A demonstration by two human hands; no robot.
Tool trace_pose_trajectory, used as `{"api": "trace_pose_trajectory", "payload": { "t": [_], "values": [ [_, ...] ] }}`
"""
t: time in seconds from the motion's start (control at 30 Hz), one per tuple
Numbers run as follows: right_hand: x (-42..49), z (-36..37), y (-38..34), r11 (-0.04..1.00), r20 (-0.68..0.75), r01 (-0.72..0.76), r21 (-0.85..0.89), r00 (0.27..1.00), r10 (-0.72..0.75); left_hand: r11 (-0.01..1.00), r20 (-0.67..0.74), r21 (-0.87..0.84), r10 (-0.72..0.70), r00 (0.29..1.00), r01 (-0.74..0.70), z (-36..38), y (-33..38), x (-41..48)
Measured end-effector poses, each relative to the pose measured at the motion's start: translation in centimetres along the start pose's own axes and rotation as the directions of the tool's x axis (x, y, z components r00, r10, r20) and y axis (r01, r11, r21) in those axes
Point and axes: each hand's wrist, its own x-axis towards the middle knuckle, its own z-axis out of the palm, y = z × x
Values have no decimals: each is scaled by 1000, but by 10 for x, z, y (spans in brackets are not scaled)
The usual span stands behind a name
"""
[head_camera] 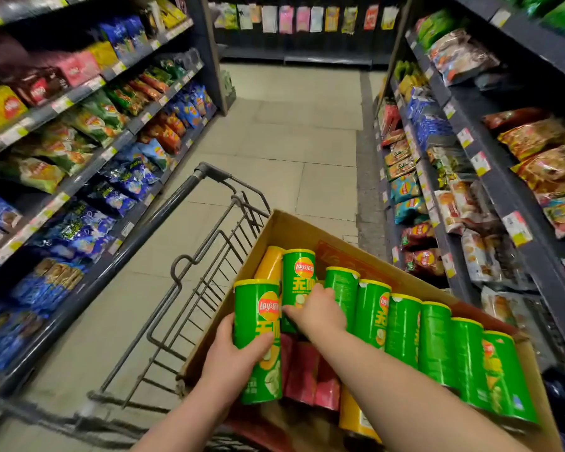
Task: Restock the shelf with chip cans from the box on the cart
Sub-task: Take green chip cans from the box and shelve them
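Over the box (307, 233) on the cart (206, 169), left hand (232, 357) grips a green can (258, 324), right hand (317, 313) clasps a second can (298, 272); shelving apparently not started, plenty left.

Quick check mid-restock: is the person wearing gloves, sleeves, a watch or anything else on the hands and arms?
No. The left hand and right hand are bare: no gloves, rings or watch visible. The left forearm and right forearm are uncovered down to the picture's lower edge; no sleeve or cuff shows.
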Motion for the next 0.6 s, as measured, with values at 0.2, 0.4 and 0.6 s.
{"api": "trace_pose_trajectory", "payload": {
  "t": [0.2,0.4,0.6],
  "values": [
    [4,1,-8,987,37,-46,152,998,41,999,29,-21,34,999,-33,-5,-3,7],
    [-13,-5,-1,969,16,7,248,1000,-11,999,82,-46,21,996,-17,-5,-1,14],
    [-47,-31,21,922,-64,-24,387,997,53,995,171,-34,98,980,-93,-1,12,18]
  ]
}}
